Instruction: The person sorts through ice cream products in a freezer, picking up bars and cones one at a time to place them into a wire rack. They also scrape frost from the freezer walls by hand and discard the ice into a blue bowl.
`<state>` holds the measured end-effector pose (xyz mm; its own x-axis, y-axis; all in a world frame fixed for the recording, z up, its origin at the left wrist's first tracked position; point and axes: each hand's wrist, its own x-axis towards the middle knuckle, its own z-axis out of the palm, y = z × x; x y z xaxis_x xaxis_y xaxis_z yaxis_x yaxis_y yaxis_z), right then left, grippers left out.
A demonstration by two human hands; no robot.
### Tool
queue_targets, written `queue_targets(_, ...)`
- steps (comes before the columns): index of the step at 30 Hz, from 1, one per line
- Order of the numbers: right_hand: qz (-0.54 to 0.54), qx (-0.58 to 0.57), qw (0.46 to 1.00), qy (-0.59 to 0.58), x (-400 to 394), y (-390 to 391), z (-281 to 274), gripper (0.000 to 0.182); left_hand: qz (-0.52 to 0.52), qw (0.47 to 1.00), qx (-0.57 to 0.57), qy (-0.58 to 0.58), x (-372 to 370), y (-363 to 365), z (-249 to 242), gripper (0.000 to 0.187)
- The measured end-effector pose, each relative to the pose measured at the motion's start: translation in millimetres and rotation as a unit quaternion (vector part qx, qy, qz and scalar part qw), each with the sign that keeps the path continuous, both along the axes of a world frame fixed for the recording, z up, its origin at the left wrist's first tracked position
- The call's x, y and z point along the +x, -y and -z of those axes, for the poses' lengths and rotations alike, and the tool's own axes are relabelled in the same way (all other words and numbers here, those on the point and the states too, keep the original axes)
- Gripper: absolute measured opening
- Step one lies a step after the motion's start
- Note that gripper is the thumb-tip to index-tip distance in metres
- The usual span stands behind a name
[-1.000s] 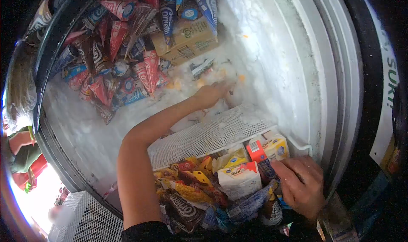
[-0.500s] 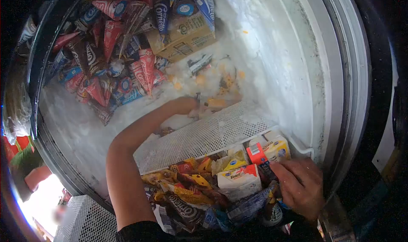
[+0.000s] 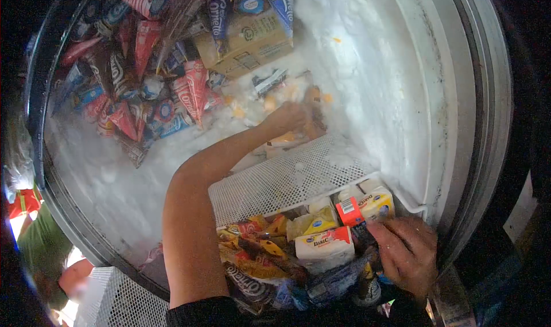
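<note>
My left hand reaches deep into a frosted chest freezer, behind a white perforated basket. Its fingers look closed on a brown-and-orange ice cream packet, blurred by cold mist. Yellow-orange packets lie in the frost just below that hand. My right hand is curled over the basket's right side, gripping it; the exact grip is hidden. By its fingertips are a red-and-white box and a white carton. Yellow and brown ice cream wrappers fill the basket's left part.
Many Cornetto cones pile up at the freezer's far left. A cardboard box lies at the back with cones on it. Thick frost coats the wall. Another person's green sleeve shows at left, near a second white basket.
My left hand has moved right and farther into the freezer, onto the brown-and-orange packet. My right hand stays at the basket's side. The view has shifted slightly.
</note>
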<state>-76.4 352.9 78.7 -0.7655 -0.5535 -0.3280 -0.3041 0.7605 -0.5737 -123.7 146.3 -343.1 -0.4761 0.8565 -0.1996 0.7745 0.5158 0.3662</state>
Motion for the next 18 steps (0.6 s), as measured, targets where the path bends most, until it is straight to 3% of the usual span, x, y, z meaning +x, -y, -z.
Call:
queue_targets(1,0.003,-0.002,1.0,0.0,1,0,0,0.035,-0.023,0.992,-0.043,0.12,1,6,-5,0.036)
queue_targets(2,0.007,0.0,1.0,0.002,2,0,1,0.035,-0.022,0.992,-0.043,0.119,11,18,2,0.036)
queue_targets(4,0.011,0.003,1.0,0.003,2,-1,3,0.034,-0.054,0.998,0.044,0.009,34,40,27,0.015)
queue_targets(5,0.005,0.004,1.0,-0.01,2,0,4,0.034,-0.052,0.998,0.045,0.01,28,36,5,0.015)
queue_targets(7,-0.002,0.007,1.0,-0.019,2,1,4,0.033,0.001,0.968,-0.191,0.165,3,20,-60,0.015)
queue_targets(8,0.003,0.01,1.0,-0.028,2,2,4,0.034,0.003,0.968,-0.191,0.166,2,9,-54,0.015)
queue_targets(10,0.005,0.011,0.999,-0.037,2,4,4,0.035,-0.129,0.981,0.097,0.103,-10,-17,-40,0.021)
queue_targets(11,0.006,0.016,0.999,-0.028,2,3,3,0.036,-0.131,0.981,0.095,0.101,-21,-26,-39,0.021)
queue_targets(13,0.002,0.017,1.0,-0.018,3,4,5,0.037,-0.011,0.998,-0.006,0.062,-40,-34,-40,0.041)
queue_targets(14,0.008,0.012,1.0,-0.006,4,2,5,0.037,-0.015,0.998,-0.006,0.061,-36,-28,-24,0.041)
queue_targets(16,0.017,0.012,1.0,0.01,5,0,5,0.037,-0.086,0.974,0.206,0.047,-21,-10,2,0.05)
queue_targets(18,0.011,0.005,1.0,-0.003,4,0,5,0.037,-0.094,0.975,0.178,0.094,-17,17,-16,0.056)
